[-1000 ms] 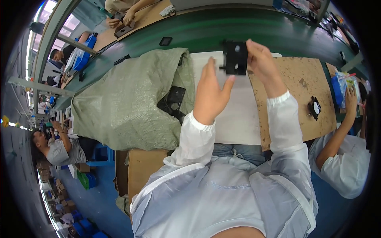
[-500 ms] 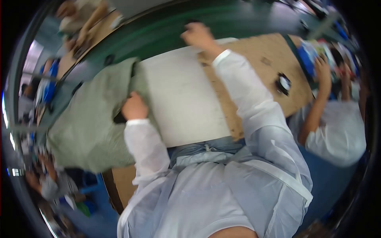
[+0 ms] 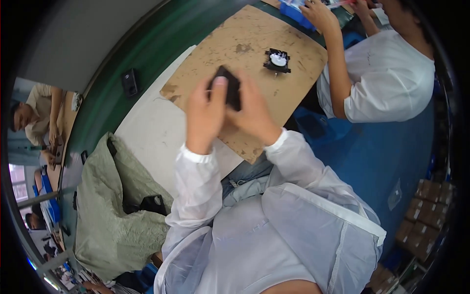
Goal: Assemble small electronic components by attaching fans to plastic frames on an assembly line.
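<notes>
Over the cardboard sheet, both my hands are together around a black, box-shaped plastic part [image 3: 229, 87]. My left hand [image 3: 203, 117] is closed on it, its thumb lying across the face. My right hand [image 3: 252, 110], smeared by motion, is curled against the part's right side. Beyond them on the cardboard lies a black frame [image 3: 278, 60] with a white round piece in it. A similar black part [image 3: 130, 82] rests on the green tabletop at the far left. To my left, the grey-green woven sack [image 3: 112, 230] gapes, showing black parts [image 3: 152, 205] inside.
The brown cardboard [image 3: 230, 36] overlaps a white sheet [image 3: 152, 122] on the green table [image 3: 105, 93]. A co-worker [image 3: 382, 73] sits close on the right, hands at a blue bin [image 3: 298, 14]. Another person [image 3: 41, 115] works across at the left. Brown cartons [image 3: 426, 215] are stacked at lower right.
My left hand has come from the sack's mouth to over the cardboard, holding a black part. My right hand has drawn back from the far green surface to meet it. The view has turned rightward.
</notes>
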A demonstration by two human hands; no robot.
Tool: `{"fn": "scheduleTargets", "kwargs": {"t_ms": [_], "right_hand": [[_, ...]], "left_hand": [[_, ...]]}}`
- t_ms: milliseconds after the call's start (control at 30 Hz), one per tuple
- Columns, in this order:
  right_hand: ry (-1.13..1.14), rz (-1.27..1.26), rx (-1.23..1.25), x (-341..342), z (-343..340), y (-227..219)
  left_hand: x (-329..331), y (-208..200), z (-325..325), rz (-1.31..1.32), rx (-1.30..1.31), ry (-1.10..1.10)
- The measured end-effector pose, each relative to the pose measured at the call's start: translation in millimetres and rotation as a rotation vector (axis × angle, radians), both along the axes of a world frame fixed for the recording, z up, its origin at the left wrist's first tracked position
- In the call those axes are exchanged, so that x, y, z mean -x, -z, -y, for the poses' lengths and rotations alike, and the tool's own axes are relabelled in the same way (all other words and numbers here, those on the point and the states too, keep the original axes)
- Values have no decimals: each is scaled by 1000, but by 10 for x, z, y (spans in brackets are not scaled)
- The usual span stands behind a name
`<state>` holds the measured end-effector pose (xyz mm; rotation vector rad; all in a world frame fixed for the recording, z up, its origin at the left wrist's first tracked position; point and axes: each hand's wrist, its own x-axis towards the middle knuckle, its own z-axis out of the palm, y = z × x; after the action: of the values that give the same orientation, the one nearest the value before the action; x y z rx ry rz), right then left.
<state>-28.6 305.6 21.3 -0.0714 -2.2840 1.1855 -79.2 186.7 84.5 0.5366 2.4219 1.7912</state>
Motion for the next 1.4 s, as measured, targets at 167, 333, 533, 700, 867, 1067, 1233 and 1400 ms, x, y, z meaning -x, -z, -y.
{"fn": "scheduleTargets", "kwargs": {"t_ms": [167,333,533,700,867,1067,1233,1400], "right_hand": [[128,236,367,-604,-821,231],[-246,-98,1321,-919,-1111,229],[-374,-280,1480,-998,-1047,86],[-224,-306,1309,-1003,-1128,256],[-219,-238,1276,-734,-991,216],[-564,3,1259,-196,24,-260],[-711,162,1294,-50,548,-527],[-729,167,1328,47,888,-528]], "left_hand": [[39,461,-743,30,-141,137],[24,879,-1273,-375,568,162],[93,1096,-1584,-527,574,53],[187,918,-1371,-783,281,-64],[237,460,-622,-837,-162,-10],[-11,86,161,-81,-773,-303],[6,80,544,-169,-650,-324],[18,100,837,-243,-618,-391]]}}
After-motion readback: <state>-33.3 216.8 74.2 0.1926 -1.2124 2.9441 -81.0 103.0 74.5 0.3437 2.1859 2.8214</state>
